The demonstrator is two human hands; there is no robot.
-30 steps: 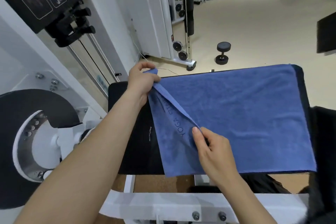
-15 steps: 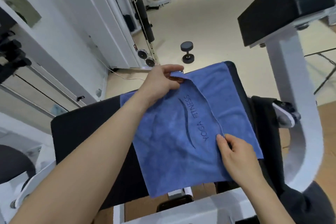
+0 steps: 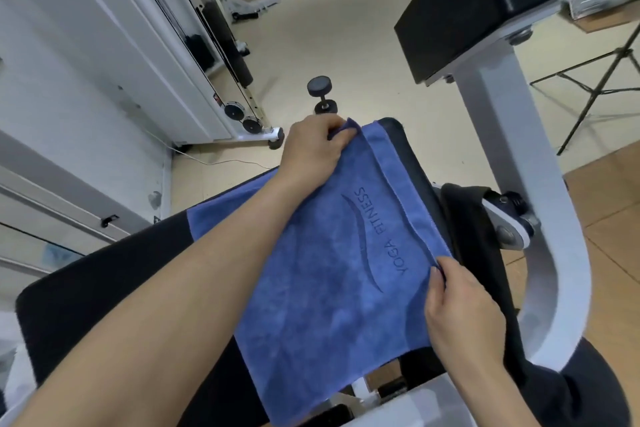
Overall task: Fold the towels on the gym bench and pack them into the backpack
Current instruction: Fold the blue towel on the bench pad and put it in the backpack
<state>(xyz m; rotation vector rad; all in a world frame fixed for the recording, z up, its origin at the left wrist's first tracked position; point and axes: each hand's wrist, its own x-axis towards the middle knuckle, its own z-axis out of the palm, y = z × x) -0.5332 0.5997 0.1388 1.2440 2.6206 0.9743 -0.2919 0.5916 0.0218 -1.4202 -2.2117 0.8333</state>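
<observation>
Now left hand [image 3: 313, 149] and right hand [image 3: 462, 308] each pinch the folded towel [image 3: 322, 274] edge near the bench [image 3: 104, 288] end.

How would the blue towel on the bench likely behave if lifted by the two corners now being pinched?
The blue towel would probably sag in the middle: it drapes limply over the bench edge. It seems light, since the left hand and right hand hold it with fingertips alone. Its plush surface likely grips rather than slips.
</observation>
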